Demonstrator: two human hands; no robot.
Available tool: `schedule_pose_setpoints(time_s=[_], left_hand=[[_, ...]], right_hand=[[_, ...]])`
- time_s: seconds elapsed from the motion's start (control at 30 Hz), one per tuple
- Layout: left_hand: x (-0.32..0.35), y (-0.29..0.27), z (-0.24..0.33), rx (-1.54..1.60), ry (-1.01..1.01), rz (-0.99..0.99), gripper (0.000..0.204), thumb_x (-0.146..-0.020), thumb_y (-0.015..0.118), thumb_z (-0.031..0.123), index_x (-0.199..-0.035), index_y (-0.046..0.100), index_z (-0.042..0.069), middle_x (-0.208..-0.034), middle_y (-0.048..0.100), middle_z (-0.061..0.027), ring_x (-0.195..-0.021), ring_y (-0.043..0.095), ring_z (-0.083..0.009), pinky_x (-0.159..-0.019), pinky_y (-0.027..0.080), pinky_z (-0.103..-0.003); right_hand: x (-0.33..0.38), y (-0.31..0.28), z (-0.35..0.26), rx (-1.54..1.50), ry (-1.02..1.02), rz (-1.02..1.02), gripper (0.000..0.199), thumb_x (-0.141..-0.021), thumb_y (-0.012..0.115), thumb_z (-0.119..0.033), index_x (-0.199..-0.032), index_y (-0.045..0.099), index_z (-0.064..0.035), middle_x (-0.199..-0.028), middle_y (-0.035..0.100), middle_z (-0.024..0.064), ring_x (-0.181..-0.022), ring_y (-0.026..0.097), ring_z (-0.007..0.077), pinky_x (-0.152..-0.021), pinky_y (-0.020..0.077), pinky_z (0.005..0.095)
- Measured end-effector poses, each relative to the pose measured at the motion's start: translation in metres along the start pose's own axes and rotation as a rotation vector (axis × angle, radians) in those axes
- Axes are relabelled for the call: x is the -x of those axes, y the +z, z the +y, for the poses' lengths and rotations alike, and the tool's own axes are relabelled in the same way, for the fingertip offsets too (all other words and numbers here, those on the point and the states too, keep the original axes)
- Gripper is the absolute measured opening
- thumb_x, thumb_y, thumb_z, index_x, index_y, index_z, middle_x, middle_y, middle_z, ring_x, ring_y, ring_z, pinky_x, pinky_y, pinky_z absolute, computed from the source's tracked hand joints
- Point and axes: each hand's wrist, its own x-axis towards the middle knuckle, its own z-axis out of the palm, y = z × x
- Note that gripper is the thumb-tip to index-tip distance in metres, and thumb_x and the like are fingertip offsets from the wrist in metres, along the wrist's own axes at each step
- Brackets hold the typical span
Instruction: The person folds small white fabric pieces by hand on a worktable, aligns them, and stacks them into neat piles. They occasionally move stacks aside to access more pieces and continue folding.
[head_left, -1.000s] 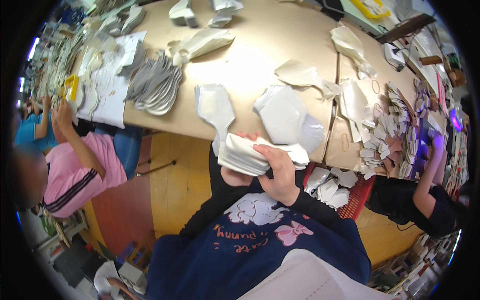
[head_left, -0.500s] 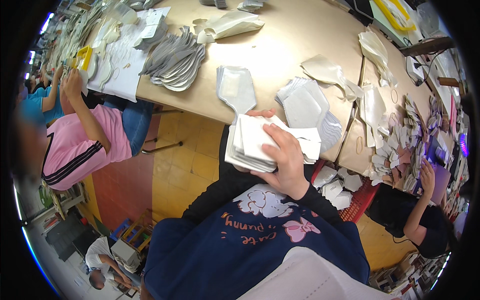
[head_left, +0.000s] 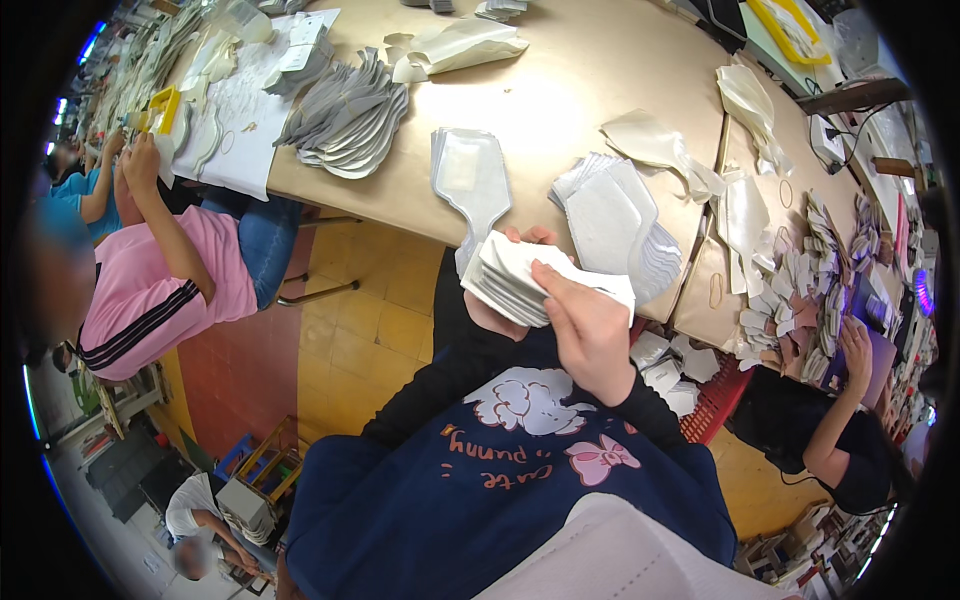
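A thick stack of white, flat cut pieces (head_left: 515, 280) is held above my lap, close to the table's near edge. My left hand (head_left: 495, 317) is wrapped round it from beneath, with fingertips showing at the far side. Across the top comes my right hand (head_left: 593, 340), its thumb and fingers closed on the stack's right part. The near-side layers look slightly fanned. Just beyond, a pile of grey-white paddle-shaped pieces (head_left: 480, 185) lies on the table. Right of it sits a fanned pile of larger grey-white pieces (head_left: 608, 222).
The tan-covered table (head_left: 560, 110) also bears a fanned grey pile (head_left: 350, 125) and crumpled cream sheets (head_left: 665, 150). A red basket (head_left: 715, 410) with white pieces stands by my right side. People work at left (head_left: 165, 285) and right (head_left: 850, 430).
My right hand has shifted from lying over the stack to gripping its right part. The stack has turned and tilted, so more layer edges show.
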Motion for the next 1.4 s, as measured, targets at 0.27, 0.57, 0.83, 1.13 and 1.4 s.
schedule_pose_setpoints(time_s=[0.27,0.57,0.83,1.13,1.4], left_hand=[[-0.008,0.003,0.002,0.024,0.026,-0.232,0.041,-0.088,0.057,0.043,-0.111,0.049,0.01,-0.111,0.049,-0.0129,-0.12,0.043,-0.0313,-0.109,0.035,-0.054],[0.005,0.043,0.02,-0.372,-0.038,0.247,0.03,-0.093,0.054,0.018,-0.121,0.045,0.013,-0.114,0.05,-0.0078,-0.115,0.047,-0.024,-0.101,0.041,-0.04],[-0.03,0.032,0.075,-1.396,0.366,0.186,0.051,-0.096,0.06,0.024,-0.137,0.043,0.0,-0.135,0.048,-0.0129,-0.129,0.042,-0.0222,-0.109,0.032,-0.034],[-0.08,-0.02,0.087,-2.075,0.495,0.496,0.094,-0.071,0.081,0.043,-0.141,0.036,-0.002,-0.139,0.039,-0.0256,-0.131,0.033,-0.0425,-0.11,0.028,-0.048],[-0.088,0.001,0.104,-2.103,0.134,0.774,0.105,-0.055,0.089,0.047,-0.131,0.042,-0.006,-0.121,0.051,-0.0235,-0.121,0.045,-0.036,-0.104,0.038,-0.043]], right_hand=[[-0.025,-0.049,0.051,-0.483,0.594,0.424,0.035,-0.097,0.057,-0.016,-0.127,0.059,0.0027,-0.105,0.067,0.0166,-0.096,0.062,0.019,-0.088,0.0468,0.0295],[-0.008,-0.042,0.012,-0.035,0.103,-0.181,0.059,-0.083,0.072,-0.011,-0.135,0.047,0.0007,-0.132,0.055,0.0216,-0.117,0.057,0.0345,-0.097,0.0445,0.0411],[0.006,-0.022,0.021,-0.886,0.621,0.275,0.047,-0.091,0.062,-0.006,-0.134,0.045,0.0028,-0.119,0.062,0.0116,-0.1,0.062,0.0171,-0.087,0.0477,0.0297],[0.018,-0.015,0.029,-1.086,0.788,0.372,0.054,-0.087,0.058,-0.011,-0.138,0.042,0.0018,-0.124,0.058,0.0108,-0.113,0.055,0.0188,-0.1,0.0397,0.0321],[0.013,-0.009,0.024,-1.168,0.771,0.361,0.057,-0.085,0.055,-0.011,-0.139,0.039,-0.0013,-0.127,0.055,0.0108,-0.118,0.052,0.0205,-0.104,0.0376,0.034]])
